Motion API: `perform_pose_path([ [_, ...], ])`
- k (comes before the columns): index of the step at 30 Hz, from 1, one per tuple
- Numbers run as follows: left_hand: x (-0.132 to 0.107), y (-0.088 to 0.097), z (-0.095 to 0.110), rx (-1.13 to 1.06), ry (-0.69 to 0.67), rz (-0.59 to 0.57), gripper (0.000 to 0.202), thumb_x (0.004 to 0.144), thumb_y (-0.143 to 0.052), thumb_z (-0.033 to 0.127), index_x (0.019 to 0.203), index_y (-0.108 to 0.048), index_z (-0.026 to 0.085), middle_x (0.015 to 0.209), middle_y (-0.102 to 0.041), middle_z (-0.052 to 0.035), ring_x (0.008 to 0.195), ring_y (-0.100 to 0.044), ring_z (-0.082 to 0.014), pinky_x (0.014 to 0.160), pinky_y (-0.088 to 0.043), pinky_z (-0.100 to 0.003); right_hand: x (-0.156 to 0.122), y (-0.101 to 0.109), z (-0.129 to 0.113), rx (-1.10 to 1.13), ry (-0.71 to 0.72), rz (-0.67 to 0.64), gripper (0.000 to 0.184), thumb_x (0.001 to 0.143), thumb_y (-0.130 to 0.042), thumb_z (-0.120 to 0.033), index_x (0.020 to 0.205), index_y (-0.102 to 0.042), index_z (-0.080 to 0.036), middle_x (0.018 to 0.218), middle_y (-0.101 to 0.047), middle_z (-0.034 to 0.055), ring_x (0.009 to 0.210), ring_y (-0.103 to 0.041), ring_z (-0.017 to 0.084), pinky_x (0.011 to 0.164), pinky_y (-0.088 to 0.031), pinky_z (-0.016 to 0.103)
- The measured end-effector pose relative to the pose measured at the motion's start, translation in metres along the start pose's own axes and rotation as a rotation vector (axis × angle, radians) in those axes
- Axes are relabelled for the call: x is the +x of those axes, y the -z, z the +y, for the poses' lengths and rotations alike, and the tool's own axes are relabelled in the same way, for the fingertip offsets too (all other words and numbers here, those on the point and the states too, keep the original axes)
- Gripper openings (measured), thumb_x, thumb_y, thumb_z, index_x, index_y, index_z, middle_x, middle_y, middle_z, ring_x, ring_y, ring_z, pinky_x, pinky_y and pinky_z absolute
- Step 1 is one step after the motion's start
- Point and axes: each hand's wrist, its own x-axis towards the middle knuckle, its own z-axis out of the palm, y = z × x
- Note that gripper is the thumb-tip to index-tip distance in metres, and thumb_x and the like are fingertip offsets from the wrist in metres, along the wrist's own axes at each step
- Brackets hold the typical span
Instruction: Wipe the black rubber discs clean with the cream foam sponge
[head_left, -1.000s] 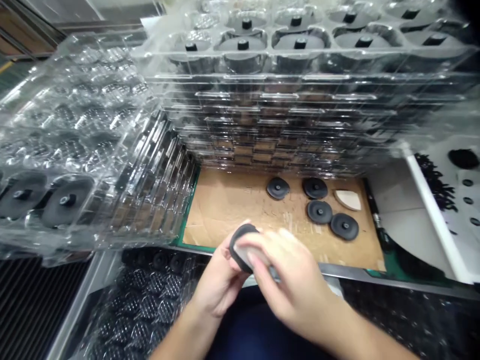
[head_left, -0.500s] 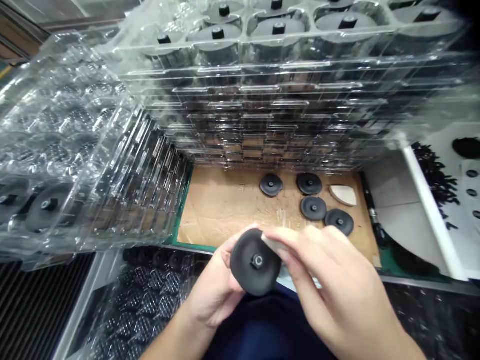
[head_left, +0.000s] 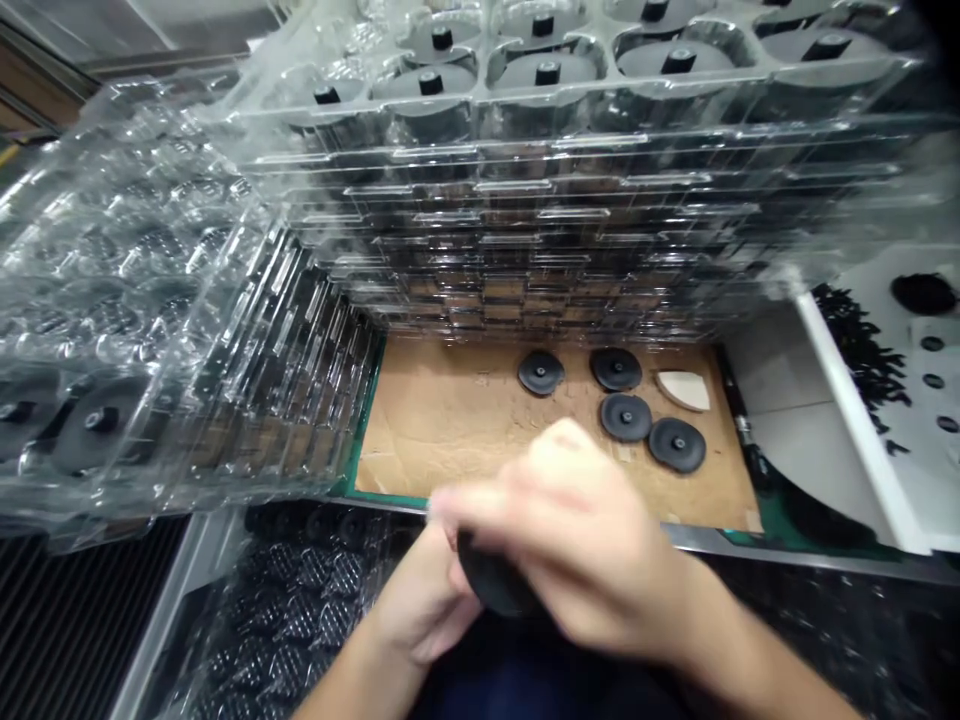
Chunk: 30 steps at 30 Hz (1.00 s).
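Observation:
My left hand [head_left: 420,600] is closed around the rim of a black rubber disc [head_left: 495,580], holding it tilted in front of my body. Over the disc's upper face passes my right hand [head_left: 577,540], blurred by motion, its fingers bent together and covering the disc's centre stem. Whatever those right fingers pinch is hidden. Beyond the hands, several similar black discs [head_left: 626,417] with short centre stems lie on a cardboard sheet [head_left: 427,420]. Beside them rests a pale, wedge-shaped pad [head_left: 684,390].
A tall stack of clear plastic trays [head_left: 517,210] holding discs stands behind the cardboard. Another tray stack [head_left: 247,330] leans at the left. On the right are a white panel [head_left: 862,420] and a heap of small black parts [head_left: 859,345]. More dark trays [head_left: 292,600] sit below left.
My right hand has swept left across the disc, now covering its stem and upper part. A pale edge seen between its fingers before is now hidden. My left hand keeps its hold.

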Motion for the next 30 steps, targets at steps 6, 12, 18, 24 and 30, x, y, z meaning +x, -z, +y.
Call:
perform_pose_path([
  [6, -0.006, 0.013, 0.003, -0.216, 0.024, -0.122, 0.057, 0.053, -0.085, 0.030, 0.107, -0.068, 0.023, 0.109, -0.072, -0.0044, 0.095, -0.069, -0.0234, 0.078, -0.055, -0.024, -0.040, -0.031, 0.057, -0.160, -0.548, 0.171, 0.025, 0.091, -0.048, -0.024, 0.110, -0.063, -0.020, 0.093, -0.068, 0.0041, 0.075, -0.062, 0.015, 0.066, -0.047, 0.027],
  [12, -0.006, 0.027, 0.003, -0.316, 0.007, -0.105, 0.058, 0.052, -0.083, 0.037, 0.106, -0.068, 0.021, 0.108, -0.072, -0.0067, 0.095, -0.069, -0.0259, 0.076, -0.057, -0.027, -0.092, -0.084, 0.072, -0.198, -0.621, 0.060, 0.030, 0.090, -0.044, -0.024, 0.110, -0.064, -0.017, 0.103, -0.060, 0.0126, 0.085, -0.063, 0.020, 0.071, -0.055, 0.033],
  [18, -0.006, 0.038, 0.005, -0.368, -0.035, -0.017, 0.055, 0.056, -0.080, 0.039, 0.107, -0.067, 0.021, 0.111, -0.070, -0.0061, 0.100, -0.067, -0.0245, 0.083, -0.054, -0.029, -0.110, -0.096, 0.069, -0.304, -0.608, 0.060, 0.032, 0.088, -0.050, -0.027, 0.117, -0.060, -0.018, 0.115, -0.055, 0.0149, 0.101, -0.056, 0.026, 0.085, -0.050, 0.047],
  [24, -0.009, 0.045, 0.000, -0.356, -0.094, 0.085, 0.072, 0.059, -0.080, 0.040, 0.124, -0.055, 0.024, 0.120, -0.064, -0.0089, 0.106, -0.063, -0.0252, 0.091, -0.050, -0.033, -0.091, -0.087, 0.084, -0.305, -0.598, 0.043, 0.028, 0.091, -0.044, -0.022, 0.109, -0.064, -0.018, 0.101, -0.060, 0.0118, 0.090, -0.060, 0.022, 0.081, -0.051, 0.044],
  [30, -0.013, 0.046, 0.001, -0.340, -0.157, 0.103, 0.063, 0.056, -0.083, 0.035, 0.114, -0.063, 0.022, 0.114, -0.066, -0.0072, 0.105, -0.062, -0.0243, 0.092, -0.048, -0.034, -0.071, -0.092, 0.057, -0.143, -0.582, 0.004, 0.028, 0.092, -0.045, -0.024, 0.115, -0.058, -0.015, 0.100, -0.067, 0.0105, 0.088, -0.065, 0.019, 0.078, -0.053, 0.032],
])
